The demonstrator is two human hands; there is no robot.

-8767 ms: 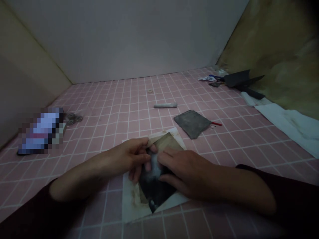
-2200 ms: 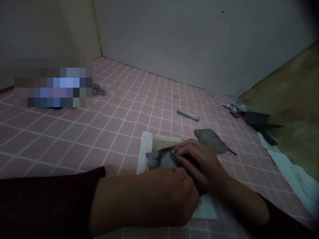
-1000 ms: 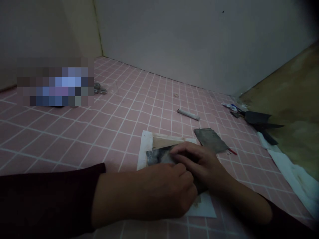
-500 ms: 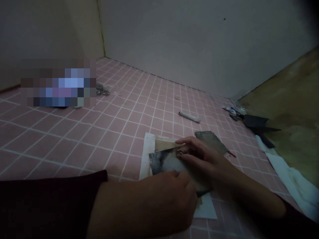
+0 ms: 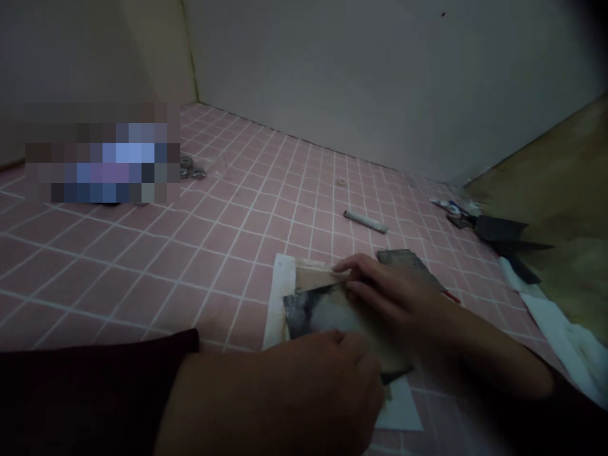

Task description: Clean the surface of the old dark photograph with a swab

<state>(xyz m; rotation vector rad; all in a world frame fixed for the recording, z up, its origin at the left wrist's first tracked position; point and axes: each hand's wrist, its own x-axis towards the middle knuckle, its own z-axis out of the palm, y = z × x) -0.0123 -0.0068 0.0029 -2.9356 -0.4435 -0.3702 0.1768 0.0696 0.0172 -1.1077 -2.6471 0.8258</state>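
A dark, cloudy-patterned sheet (image 5: pixel 313 313) lies slanted over a white paper (image 5: pixel 275 304) with a tan area on it. My left hand (image 5: pixel 323 386) is closed over the near part of the sheet; what its fingers hold, if anything, is hidden. From the right, my right hand (image 5: pixel 384 288) reaches over the sheet, fingers bent and partly apart, with the fingertips at its upper edge. Just behind that hand lies a stack of grey-green pieces (image 5: pixel 408 263), with a thin red item (image 5: pixel 452 296) beside it.
A pink gridded cloth (image 5: pixel 228 234) covers the surface. Farther back lie a pale tube (image 5: pixel 365 221), a small ring (image 5: pixel 341 182) and several round metal items (image 5: pixel 192 168). Dark-bladed tools (image 5: pixel 503 231) and white paper or cloth (image 5: pixel 560 329) are at the right. A blurred screen-like patch (image 5: pixel 128 155) is at left.
The view has shifted slightly. My right hand's fingers have drawn closer together over the sheet, and my left hand has moved a little lower and to the right.
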